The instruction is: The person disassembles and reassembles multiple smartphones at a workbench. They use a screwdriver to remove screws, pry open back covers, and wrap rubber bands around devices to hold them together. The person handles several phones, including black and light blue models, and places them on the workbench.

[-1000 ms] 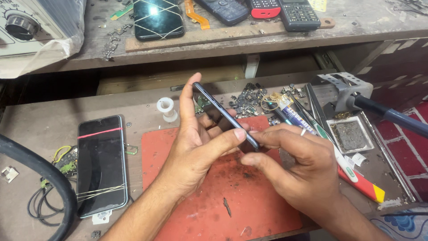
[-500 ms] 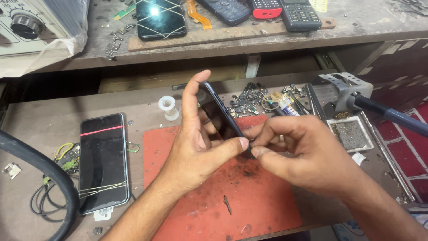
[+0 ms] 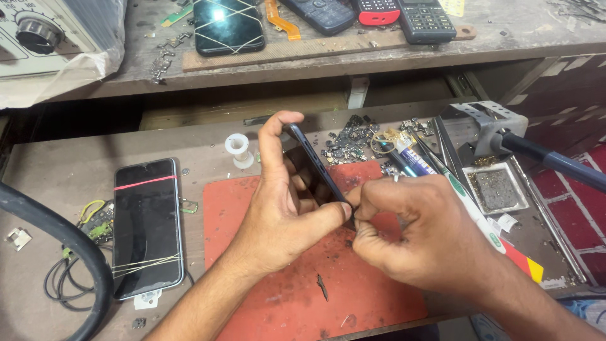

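The person is holding a dark smartphone [image 3: 314, 169] on its edge above the red work mat [image 3: 303, 297], so that mostly its thin side is facing the camera. The left hand [image 3: 284, 208] is gripping it: the index finger is curling over the far top corner, the thumb is pressing at the near lower corner, and the other fingers are lying behind the screen side. The long axis of the phone is running from the far upper left down toward the person's right, so the lower end is pointing straight to the right hand [image 3: 410, 230].

The right hand is closed like a pinch, its thumb and forefinger meeting just at that lower corner, touching the left thumb. Both hands are on the phone, but the right one is working only at the end, while the left one is carrying the weight.

What the right fingers are pinching I cannot tell; if there is a small tool or a part between them, the knuckles are hiding it. The lower corner of the phone is also covered, and its back face is turned away.

Another phone with rubber bands [image 3: 148, 227] is lying flat to the left of the mat, well apart. A small white spool [image 3: 238, 149] is standing beyond the mat, and a heap of tiny metal parts [image 3: 350, 142] is lying behind the hands.
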